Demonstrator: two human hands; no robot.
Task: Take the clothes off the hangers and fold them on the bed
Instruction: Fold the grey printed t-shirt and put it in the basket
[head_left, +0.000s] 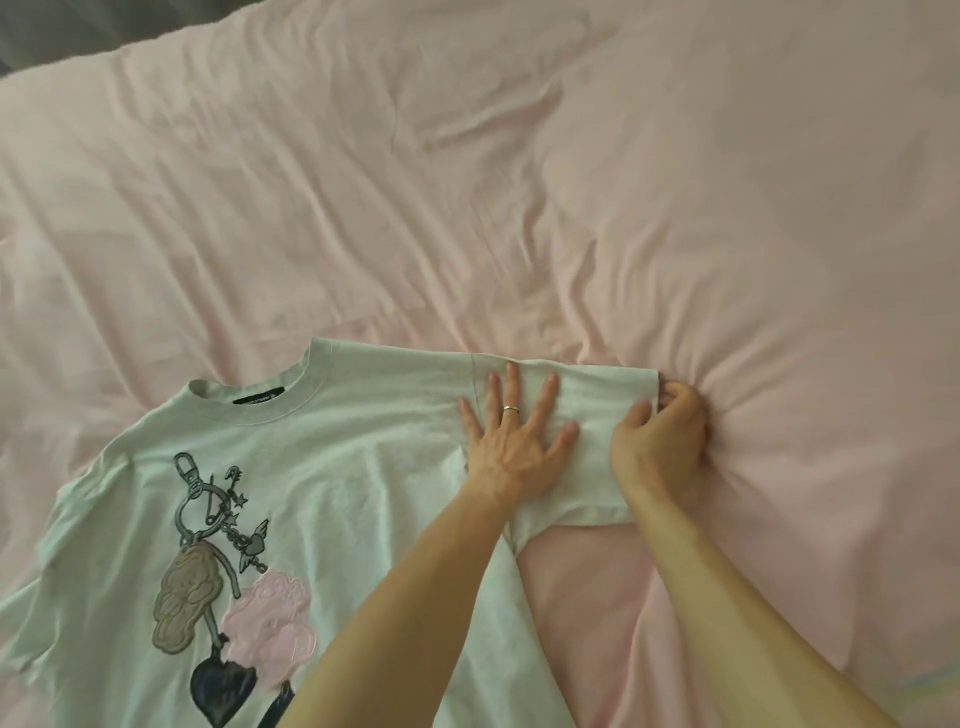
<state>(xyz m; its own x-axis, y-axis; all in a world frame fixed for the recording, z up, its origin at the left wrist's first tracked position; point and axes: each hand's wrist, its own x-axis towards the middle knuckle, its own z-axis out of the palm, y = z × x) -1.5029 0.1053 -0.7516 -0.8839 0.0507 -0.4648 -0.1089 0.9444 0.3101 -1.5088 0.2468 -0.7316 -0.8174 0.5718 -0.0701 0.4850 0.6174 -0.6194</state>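
On the pink bed sheet a pale green T-shirt lies front up and off its hanger, printed side showing, so the step in hand looks like smoothing its sleeve before the first fold. The left hand presses flat on the sleeve with fingers spread, while the right hand pinches the cuff edge between closed fingertips. Next, I judge, the sleeve gets folded inward across the body.

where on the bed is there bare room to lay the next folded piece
The pink sheet is bare beyond the t-shirt collar, across the whole far half, and to the right past the sleeve end. It is crowded near-left, where the shirt spreads, and at the sleeve, where the left hand presses flat and the right hand pinches the hem.
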